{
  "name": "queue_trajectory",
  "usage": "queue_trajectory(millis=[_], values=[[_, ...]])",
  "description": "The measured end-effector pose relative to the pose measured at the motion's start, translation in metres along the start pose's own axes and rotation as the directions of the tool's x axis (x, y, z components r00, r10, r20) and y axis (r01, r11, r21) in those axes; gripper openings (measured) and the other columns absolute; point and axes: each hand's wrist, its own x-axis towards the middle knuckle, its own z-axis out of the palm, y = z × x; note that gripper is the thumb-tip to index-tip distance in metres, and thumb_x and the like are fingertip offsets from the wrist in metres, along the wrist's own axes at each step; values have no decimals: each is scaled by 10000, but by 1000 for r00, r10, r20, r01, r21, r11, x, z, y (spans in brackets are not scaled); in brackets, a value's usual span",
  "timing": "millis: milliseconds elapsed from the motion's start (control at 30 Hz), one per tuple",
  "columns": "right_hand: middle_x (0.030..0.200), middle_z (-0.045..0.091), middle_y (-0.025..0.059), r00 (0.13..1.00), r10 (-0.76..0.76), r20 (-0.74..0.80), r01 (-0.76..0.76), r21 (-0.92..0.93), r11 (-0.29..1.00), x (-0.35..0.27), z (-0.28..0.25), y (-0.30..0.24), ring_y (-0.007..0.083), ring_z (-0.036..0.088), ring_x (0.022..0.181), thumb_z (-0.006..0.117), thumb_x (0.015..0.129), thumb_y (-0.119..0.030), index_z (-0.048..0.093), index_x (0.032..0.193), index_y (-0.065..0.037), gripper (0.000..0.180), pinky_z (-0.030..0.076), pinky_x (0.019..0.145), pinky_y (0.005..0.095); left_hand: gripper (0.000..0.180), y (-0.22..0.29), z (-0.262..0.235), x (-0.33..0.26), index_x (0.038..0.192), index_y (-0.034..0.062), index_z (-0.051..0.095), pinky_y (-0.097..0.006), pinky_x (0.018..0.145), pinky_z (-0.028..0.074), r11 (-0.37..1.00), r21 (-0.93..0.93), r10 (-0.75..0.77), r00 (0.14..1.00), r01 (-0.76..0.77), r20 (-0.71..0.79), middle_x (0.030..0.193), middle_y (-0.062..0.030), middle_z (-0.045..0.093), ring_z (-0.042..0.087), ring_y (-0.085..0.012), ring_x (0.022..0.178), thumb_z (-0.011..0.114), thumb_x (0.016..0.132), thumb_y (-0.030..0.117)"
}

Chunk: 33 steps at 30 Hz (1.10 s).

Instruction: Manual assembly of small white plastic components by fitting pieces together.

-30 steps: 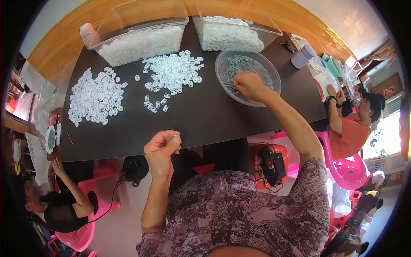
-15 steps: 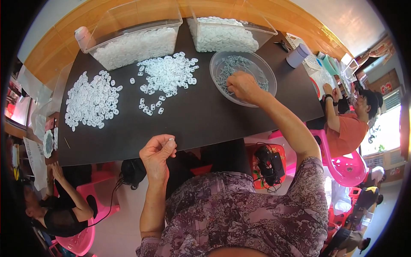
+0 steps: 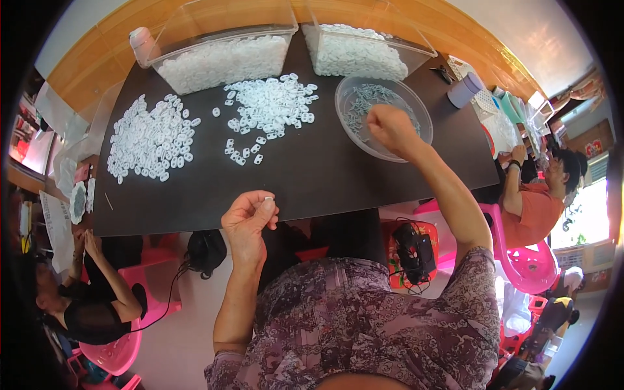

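- I see the left hand (image 3: 249, 224) by the near edge of the bench (image 3: 312, 179), thumb and forefinger pinching a small white piece (image 3: 268, 199).
- The right hand (image 3: 393, 132) is at the round bowl (image 3: 370, 151) on the right, its fingers curled in; I cannot tell whether they grip anything.
- The bowl is clear plastic, and thin grey metal pins (image 3: 372, 96) lie tangled across its bottom.
- I have two heaps of smooth, rounded plastic bits with holes: a left pile (image 3: 153, 140) and a middle pile (image 3: 273, 104), with loose pieces (image 3: 236, 155) scattered on the near side of the middle one.
- On the far side, a left tub (image 3: 224, 45) and a right tub (image 3: 419, 53), both see-through with straight rims, hold more white bits.
- A lilac cylindrical tumbler (image 3: 464, 91) stands just right of the bowl.
- The bench top is dark and smooth; I find open room between the piles and the near edge, and from the left hand across to the bowl.
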Motion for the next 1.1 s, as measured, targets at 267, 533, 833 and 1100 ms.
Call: queue_trajectory(millis=[267, 533, 833, 1100], values=[[785, 557, 19, 996, 76, 51, -91, 674, 733, -5, -5, -121, 83, 528, 729, 629, 778, -25, 613, 865, -22, 89, 432, 654, 237, 99, 4, 8, -1, 884, -26, 611, -222, 509, 433, 994, -104, -35, 999, 38, 25, 726, -78, 611, 552, -121, 580, 633, 833, 55], [777, 554, 41, 971, 102, 215, -237, 848, 473, -4, 19, -170, 95, 528, 700, 608, 779, -9, 604, 873, 2, 95, 433, 618, 244, 123, 9, 3, -7, 923, -38, 621, -224, 548, 465, 985, -174, -14, 1000, 17, 19, 766, -95, 630, 577, -123, 623, 627, 840, 54], [821, 559, 8, 982, 90, 166, -189, 827, 530, -5, 27, -178, 56, 525, 744, 606, 823, -4, 594, 890, 7, 69, 436, 661, 216, 167, 3, 2, -7, 956, -55, 608, -239, 567, 454, 972, -233, 28, 1000, -28, -2, 810, -87, 622, 558, -125, 665, 641, 816, 29], [766, 574, -8, 953, 110, 284, -301, 835, 461, -1, 24, -187, 38, 517, 700, 634, 802, -48, 597, 914, -6, 125, 426, 611, 195, 141, 1, -4, -13, 944, -35, 612, -205, 552, 430, 995, -63, 72, 997, -74, -41, 777, -53, 610, 532, -92, 636, 634, 831, 47]])
